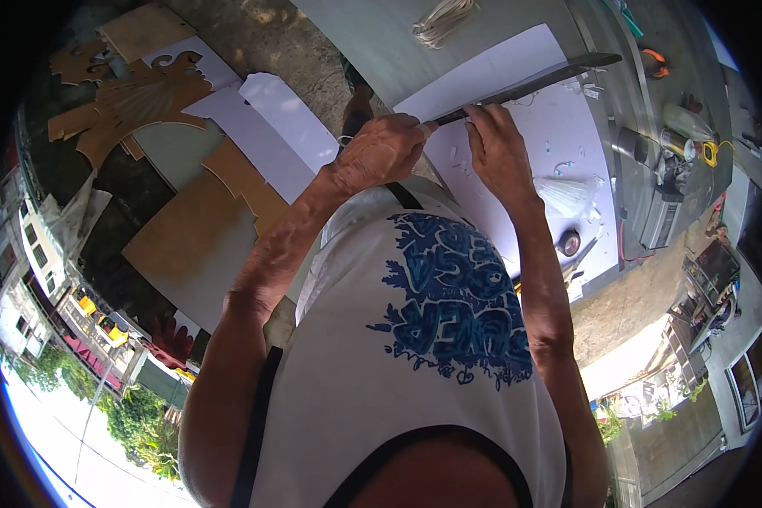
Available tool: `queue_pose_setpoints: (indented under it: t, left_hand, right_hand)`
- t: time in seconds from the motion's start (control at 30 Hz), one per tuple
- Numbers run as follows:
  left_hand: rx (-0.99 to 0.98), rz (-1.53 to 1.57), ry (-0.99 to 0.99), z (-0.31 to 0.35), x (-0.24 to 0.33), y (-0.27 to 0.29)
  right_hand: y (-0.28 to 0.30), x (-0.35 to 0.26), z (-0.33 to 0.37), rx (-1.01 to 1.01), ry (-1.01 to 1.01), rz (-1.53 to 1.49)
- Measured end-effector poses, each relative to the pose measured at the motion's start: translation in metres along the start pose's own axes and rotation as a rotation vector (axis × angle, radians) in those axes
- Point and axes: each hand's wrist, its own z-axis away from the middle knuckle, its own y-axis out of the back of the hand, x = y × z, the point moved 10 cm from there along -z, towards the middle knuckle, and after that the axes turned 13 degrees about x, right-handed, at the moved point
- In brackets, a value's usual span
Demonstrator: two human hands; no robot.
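A long, dark, machete-shaped blade [540,80] slants across the table, its wider tip toward the far right. My left hand [387,146] is closed around its near left end, so that end is hidden. The fingertips of my right hand [498,151] pinch the blade partway along, with the thumb below the near edge. Under both hands lies a large white sheet [474,173] with small clear scraps scattered on it. A translucent white fan-shaped piece [567,195] and a dark roll of tape [569,243] lie to the right of my right hand.
A bundle of pale cord [443,21] lies at the table's far side. Grey metal parts [662,216], a yellow tape measure [716,153] and an orange-handled tool [654,62] sit at the right. Cut brown boards [190,216] and white panels [288,118] lie on the left.
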Motion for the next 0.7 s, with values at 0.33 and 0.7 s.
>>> queue_pose_setpoints:
  t: [0.33, 0.7]
  left_hand:
    - [-0.067, 0.004, -0.015, 0.0, -0.004, -0.009]
    - [-0.036, 0.031, -0.014, -0.005, -0.003, -0.004]
  right_hand:
    - [0.0, 0.016, 0.012, 0.058, 0.061, 0.049]
    - [-0.001, 0.011, 0.003, 0.032, 0.177, 0.136]
